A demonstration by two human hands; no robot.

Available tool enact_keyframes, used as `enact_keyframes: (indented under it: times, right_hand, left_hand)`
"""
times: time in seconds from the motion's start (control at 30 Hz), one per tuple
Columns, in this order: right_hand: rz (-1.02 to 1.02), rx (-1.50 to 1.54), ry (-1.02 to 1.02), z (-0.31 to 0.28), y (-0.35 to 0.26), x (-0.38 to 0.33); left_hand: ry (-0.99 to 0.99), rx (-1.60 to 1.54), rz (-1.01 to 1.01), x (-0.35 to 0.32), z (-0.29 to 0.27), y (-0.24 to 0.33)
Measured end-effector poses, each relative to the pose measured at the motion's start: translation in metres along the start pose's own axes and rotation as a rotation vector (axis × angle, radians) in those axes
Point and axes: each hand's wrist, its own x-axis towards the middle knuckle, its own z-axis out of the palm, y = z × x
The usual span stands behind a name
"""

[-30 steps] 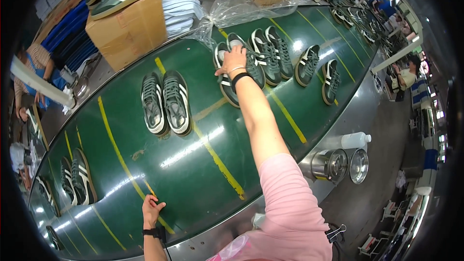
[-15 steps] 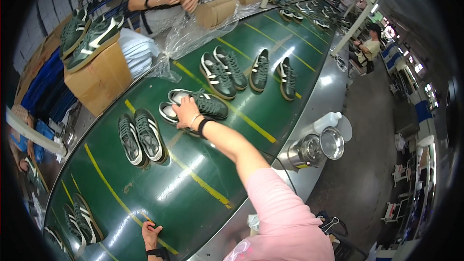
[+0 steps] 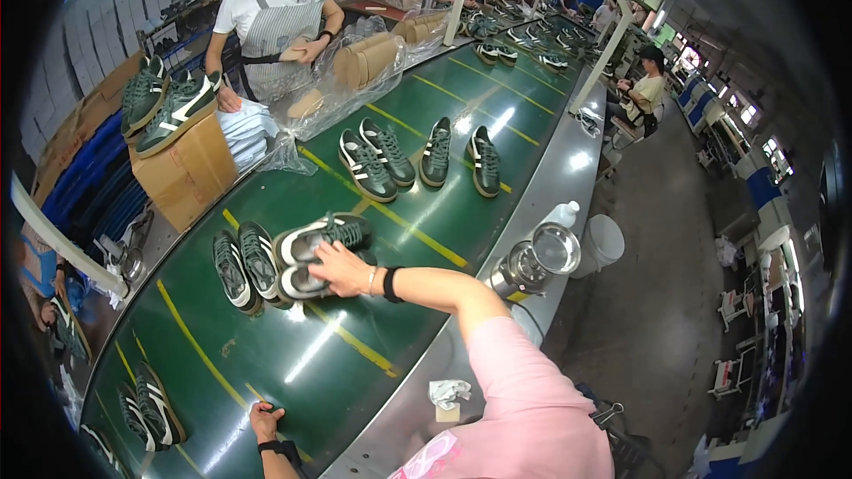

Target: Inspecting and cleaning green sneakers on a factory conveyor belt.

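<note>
My right hand (image 3: 343,268) is closed on a pair of dark green sneakers (image 3: 346,229) with white stripes, gripping them at their heel openings. The nearer shoe is partly hidden by my hand and wrist. Their heels are right beside another green pair (image 3: 259,257) standing on the green conveyor belt (image 3: 293,408). My left hand (image 3: 264,421) rests at the lower left over the belt, thumb apart from the fingers, holding nothing. Left of it stands a further pair of sneakers (image 3: 151,406).
More sneakers (image 3: 377,160) stand farther up the belt. A cardboard box (image 3: 182,177) with shoes on top is at the left. Opposite me a co-worker (image 3: 275,27) stands behind plastic-wrapped brown forms (image 3: 359,62). A metal pot (image 3: 519,273), a white bottle (image 3: 564,213) and a crumpled cloth (image 3: 449,393) line the metal edge.
My right hand has moved the sneakers left, up against the standing pair. My left hand has hardly moved. The co-worker's hands have parted, one now on the light blue stack. The view has shifted.
</note>
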Motion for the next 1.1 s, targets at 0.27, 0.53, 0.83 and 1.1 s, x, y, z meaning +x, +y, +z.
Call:
enact_keyframes:
  times: [0.27,0.53,0.83,1.1]
  right_hand:
    - [-0.639,0.086,-0.001,-0.060,-0.138,-0.113]
    - [-1.012,0.012,-0.077,-0.012,-0.270,-0.216]
    - [-0.399,0.649,0.029,-0.074,-0.265,-0.310]
    - [0.460,0.498,0.299,-0.058,-0.199,-0.389]
  left_hand:
    - [-0.126,-0.221,-0.005,-0.045,0.027,-0.014]
    - [-0.159,-0.233,0.004,-0.153,0.038,0.074]
    - [-0.007,0.448,0.522,-0.141,0.063,0.045]
    - [-0.318,0.513,0.356,-0.122,0.131,0.132]
